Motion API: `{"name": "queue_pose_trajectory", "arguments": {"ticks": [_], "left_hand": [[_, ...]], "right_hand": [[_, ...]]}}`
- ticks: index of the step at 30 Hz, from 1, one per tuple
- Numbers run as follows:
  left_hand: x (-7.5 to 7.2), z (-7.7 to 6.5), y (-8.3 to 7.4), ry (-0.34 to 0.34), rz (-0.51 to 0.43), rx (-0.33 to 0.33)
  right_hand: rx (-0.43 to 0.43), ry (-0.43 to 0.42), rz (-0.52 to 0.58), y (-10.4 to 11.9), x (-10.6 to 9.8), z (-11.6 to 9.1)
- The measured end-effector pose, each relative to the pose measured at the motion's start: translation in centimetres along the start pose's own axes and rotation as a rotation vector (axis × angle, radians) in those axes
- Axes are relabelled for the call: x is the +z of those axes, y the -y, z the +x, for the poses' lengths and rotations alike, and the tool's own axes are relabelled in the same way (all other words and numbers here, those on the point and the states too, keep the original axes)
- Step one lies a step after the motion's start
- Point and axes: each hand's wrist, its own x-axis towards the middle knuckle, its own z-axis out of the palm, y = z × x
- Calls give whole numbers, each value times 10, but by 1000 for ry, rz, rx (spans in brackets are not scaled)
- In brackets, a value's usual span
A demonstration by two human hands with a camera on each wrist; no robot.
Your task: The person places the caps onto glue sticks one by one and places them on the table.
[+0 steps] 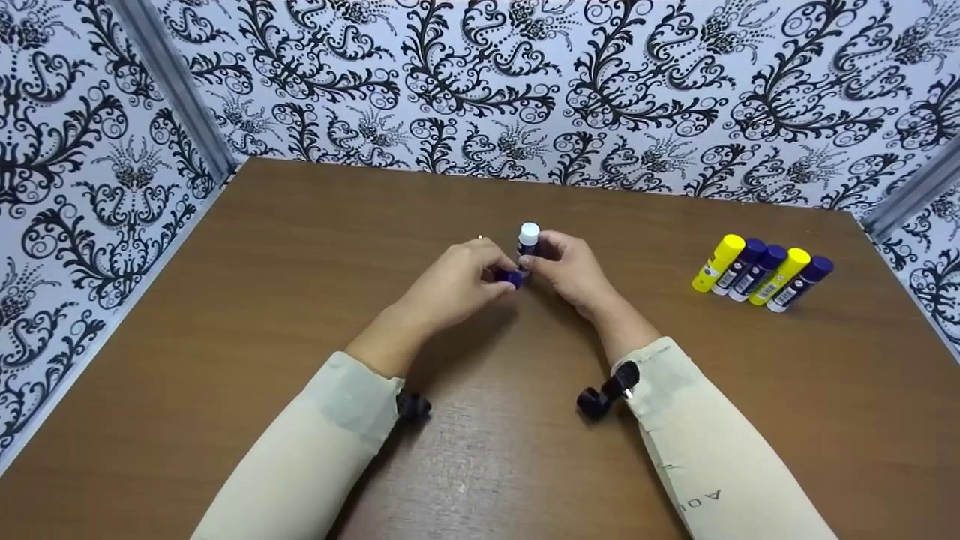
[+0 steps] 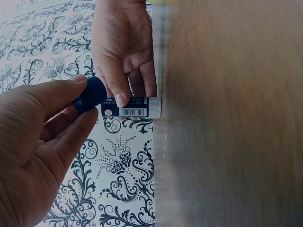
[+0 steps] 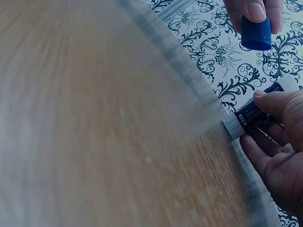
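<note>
Near the middle of the table, my right hand (image 1: pixel 576 276) holds an uncapped glue stick (image 1: pixel 528 246) upright between thumb and fingers. Its label is dark blue with a barcode (image 2: pixel 133 112), and its top end is white. Just to its left, my left hand (image 1: pixel 459 283) pinches a ribbed blue cap (image 3: pixel 256 34) between thumb and fingertips. The right wrist view shows a gap between the cap and the glue stick (image 3: pixel 255 113). That stick's lower white end is at the tabletop, though exact contact is hard to see.
On the right of the brown table (image 1: pixel 315 225), several capped glue sticks stand in a row, among them a yellow one (image 1: pixel 718 262) and a dark blue one (image 1: pixel 801 283). Patterned panels (image 1: pixel 480 90) rise behind the table and at its sides.
</note>
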Motion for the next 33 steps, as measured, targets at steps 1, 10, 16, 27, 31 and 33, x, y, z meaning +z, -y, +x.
{"name": "queue_pose_trajectory", "arguments": {"ticks": [1, 10, 16, 27, 31, 33], "left_hand": [[0, 0, 0, -2, 1, 1], [2, -3, -1, -1, -8, -4], [5, -3, -2, 3, -3, 0], [0, -1, -1, -4, 2, 23], [-1, -1, -1, -13, 7, 22], [-2, -1, 0, -17, 11, 23]], "right_hand": [[-1, -1, 1, 0, 0, 0], [10, -4, 5, -3, -1, -3], [12, -20, 10, -2, -4, -7], [-25, -25, 30, 8, -5, -8], [-31, -30, 32, 13, -5, -9], [-33, -36, 25, 16, -5, -10]]}}
